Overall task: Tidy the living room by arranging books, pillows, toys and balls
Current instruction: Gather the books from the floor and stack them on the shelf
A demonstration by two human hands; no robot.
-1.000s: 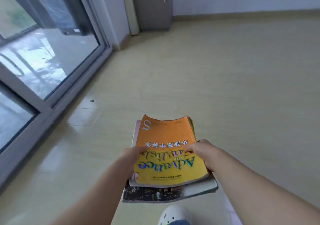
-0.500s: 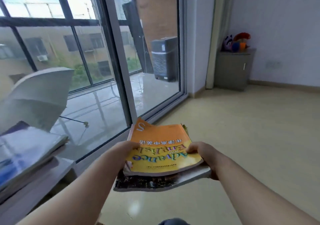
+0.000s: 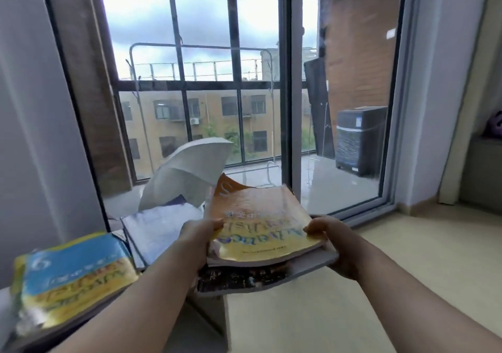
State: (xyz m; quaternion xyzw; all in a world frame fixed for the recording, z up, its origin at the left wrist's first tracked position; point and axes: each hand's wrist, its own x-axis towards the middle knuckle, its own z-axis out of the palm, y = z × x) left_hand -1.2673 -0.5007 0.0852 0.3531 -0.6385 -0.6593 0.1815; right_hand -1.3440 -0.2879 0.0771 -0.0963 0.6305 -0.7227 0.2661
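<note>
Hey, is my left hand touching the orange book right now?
Touching. The head view shows the left hand gripping the orange book at its edge, thumb lying on the cover.

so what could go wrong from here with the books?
1. The stack of books is gripped only at its near corners by the left hand and right hand. The orange book on top looks tilted, its far corner curled up, and may slide off.
2. The dark magazine at the bottom sticks out and could slip free.
3. The left forearm passes close to the blue book at the left and might knock it.
</note>
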